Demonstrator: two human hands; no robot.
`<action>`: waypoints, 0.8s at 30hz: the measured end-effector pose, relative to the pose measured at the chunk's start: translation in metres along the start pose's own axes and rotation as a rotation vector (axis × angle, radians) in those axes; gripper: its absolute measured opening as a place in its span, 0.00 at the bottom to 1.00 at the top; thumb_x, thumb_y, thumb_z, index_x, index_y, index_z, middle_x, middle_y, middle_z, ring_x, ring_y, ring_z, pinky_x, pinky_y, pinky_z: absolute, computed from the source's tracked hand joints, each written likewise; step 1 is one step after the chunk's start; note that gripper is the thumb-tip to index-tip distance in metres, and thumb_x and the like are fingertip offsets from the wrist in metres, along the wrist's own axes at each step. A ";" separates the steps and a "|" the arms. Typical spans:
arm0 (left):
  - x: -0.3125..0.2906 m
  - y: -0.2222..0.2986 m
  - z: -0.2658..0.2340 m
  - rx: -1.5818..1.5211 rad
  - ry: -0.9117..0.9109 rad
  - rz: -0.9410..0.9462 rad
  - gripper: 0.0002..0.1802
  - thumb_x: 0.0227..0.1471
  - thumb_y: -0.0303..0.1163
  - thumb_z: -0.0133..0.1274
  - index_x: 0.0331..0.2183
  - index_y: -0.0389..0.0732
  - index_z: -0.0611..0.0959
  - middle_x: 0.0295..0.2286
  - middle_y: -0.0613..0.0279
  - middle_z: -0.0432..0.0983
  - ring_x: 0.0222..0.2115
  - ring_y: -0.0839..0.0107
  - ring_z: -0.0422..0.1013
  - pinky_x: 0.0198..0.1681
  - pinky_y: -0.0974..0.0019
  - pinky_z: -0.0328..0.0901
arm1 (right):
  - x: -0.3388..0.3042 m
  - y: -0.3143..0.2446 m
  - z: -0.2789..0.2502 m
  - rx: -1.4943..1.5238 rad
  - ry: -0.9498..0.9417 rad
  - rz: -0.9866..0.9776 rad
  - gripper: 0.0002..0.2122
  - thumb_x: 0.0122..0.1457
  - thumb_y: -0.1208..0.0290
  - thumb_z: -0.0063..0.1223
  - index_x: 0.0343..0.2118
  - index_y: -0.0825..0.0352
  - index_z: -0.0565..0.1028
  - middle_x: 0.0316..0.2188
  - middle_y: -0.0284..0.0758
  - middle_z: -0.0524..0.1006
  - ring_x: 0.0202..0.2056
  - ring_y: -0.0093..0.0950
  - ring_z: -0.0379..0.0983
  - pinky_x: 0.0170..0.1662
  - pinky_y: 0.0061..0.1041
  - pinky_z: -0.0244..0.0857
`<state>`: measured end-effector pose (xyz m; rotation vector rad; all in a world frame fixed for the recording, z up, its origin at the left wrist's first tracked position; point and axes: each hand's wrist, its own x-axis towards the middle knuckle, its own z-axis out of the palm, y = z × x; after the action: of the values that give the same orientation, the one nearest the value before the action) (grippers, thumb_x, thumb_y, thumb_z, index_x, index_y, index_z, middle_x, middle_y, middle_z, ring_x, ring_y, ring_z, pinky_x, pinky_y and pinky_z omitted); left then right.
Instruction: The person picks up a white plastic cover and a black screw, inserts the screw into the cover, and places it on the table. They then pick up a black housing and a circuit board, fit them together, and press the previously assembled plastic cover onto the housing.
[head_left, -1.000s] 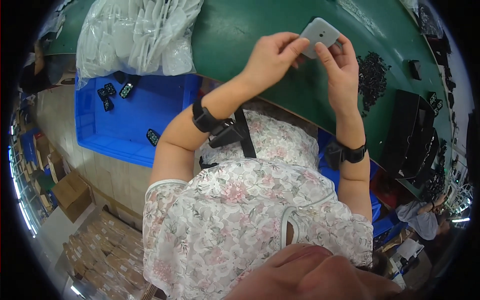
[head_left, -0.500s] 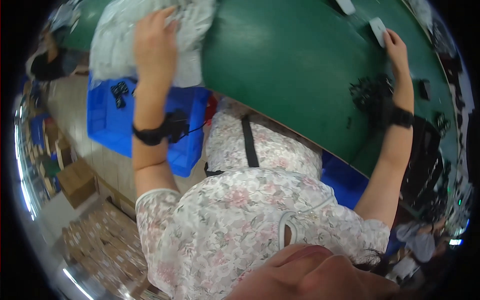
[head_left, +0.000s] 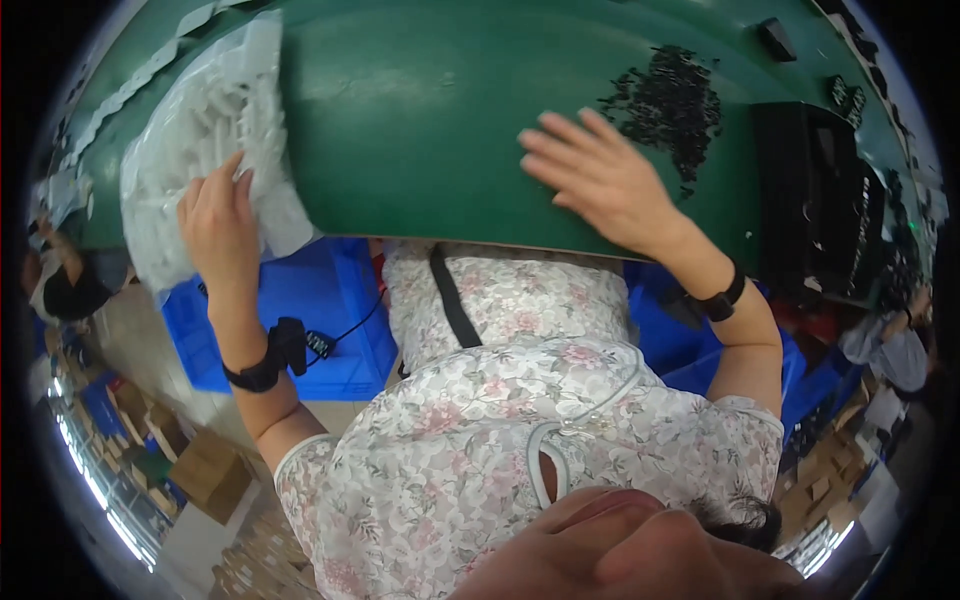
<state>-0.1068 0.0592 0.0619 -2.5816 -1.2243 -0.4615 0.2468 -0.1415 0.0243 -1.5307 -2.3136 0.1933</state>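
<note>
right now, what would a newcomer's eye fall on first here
Probably the bulky clear bag of white pieces on the left of the green table, with the left hand at it. Next comes the dark heap of small black parts on the table's right side, with the right hand, fingers spread, just to its left.

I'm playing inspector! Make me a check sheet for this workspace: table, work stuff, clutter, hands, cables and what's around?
Surface: green table, things toward both ends.
Job's things: bag of white pieces on the left; heap of small black pieces on the right.
Clutter: black box and black block, far right.
Hands: left hand at the bag, grip unclear; right hand open, fingers spread.
Cables: thin black cable near the left wristband.
Surroundings: blue bin and cardboard box.
</note>
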 end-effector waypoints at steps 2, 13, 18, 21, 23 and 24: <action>0.004 0.004 -0.006 -0.002 0.025 0.013 0.10 0.49 0.33 0.58 0.37 0.44 0.82 0.23 0.62 0.74 0.28 0.62 0.69 0.36 0.60 0.61 | 0.003 0.014 -0.009 -0.139 0.009 0.061 0.22 0.54 0.74 0.52 0.54 0.61 0.70 0.59 0.33 0.65 0.62 0.34 0.56 0.64 0.41 0.48; -0.030 0.005 -0.003 0.073 0.037 -0.018 0.16 0.43 0.42 0.61 0.24 0.42 0.74 0.23 0.64 0.70 0.30 0.61 0.66 0.36 0.61 0.59 | 0.017 0.041 -0.035 -0.460 0.057 0.158 0.20 0.59 0.67 0.49 0.55 0.59 0.69 0.60 0.29 0.65 0.62 0.31 0.56 0.63 0.35 0.48; -0.025 0.006 -0.006 -0.170 0.061 0.024 0.15 0.43 0.38 0.61 0.23 0.41 0.73 0.23 0.63 0.69 0.29 0.59 0.66 0.35 0.59 0.59 | 0.121 -0.020 -0.027 -0.237 0.236 -0.233 0.20 0.52 0.74 0.53 0.51 0.60 0.72 0.54 0.30 0.70 0.51 0.32 0.68 0.53 0.32 0.62; -0.016 0.007 -0.007 -0.314 0.051 0.060 0.13 0.45 0.35 0.60 0.24 0.41 0.72 0.23 0.62 0.68 0.28 0.58 0.65 0.35 0.59 0.60 | 0.181 -0.047 0.010 -0.117 0.264 -0.429 0.23 0.48 0.76 0.51 0.51 0.60 0.71 0.55 0.30 0.70 0.49 0.31 0.69 0.48 0.29 0.64; -0.009 0.010 -0.008 -0.396 0.039 0.085 0.13 0.45 0.33 0.60 0.24 0.40 0.72 0.23 0.61 0.68 0.28 0.58 0.65 0.34 0.59 0.60 | 0.212 -0.057 0.035 -0.015 0.315 -0.486 0.19 0.47 0.76 0.50 0.46 0.61 0.72 0.49 0.29 0.72 0.45 0.31 0.70 0.45 0.29 0.66; -0.010 0.012 -0.010 -0.403 0.032 0.092 0.12 0.46 0.32 0.59 0.24 0.40 0.71 0.22 0.60 0.67 0.27 0.57 0.65 0.33 0.59 0.59 | 0.223 -0.057 0.045 -0.018 0.314 -0.490 0.19 0.47 0.76 0.50 0.46 0.61 0.72 0.49 0.29 0.72 0.45 0.31 0.70 0.45 0.29 0.66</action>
<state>-0.1054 0.0414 0.0659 -2.9303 -1.0880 -0.7989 0.1033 0.0421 0.0495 -0.8798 -2.3441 -0.1819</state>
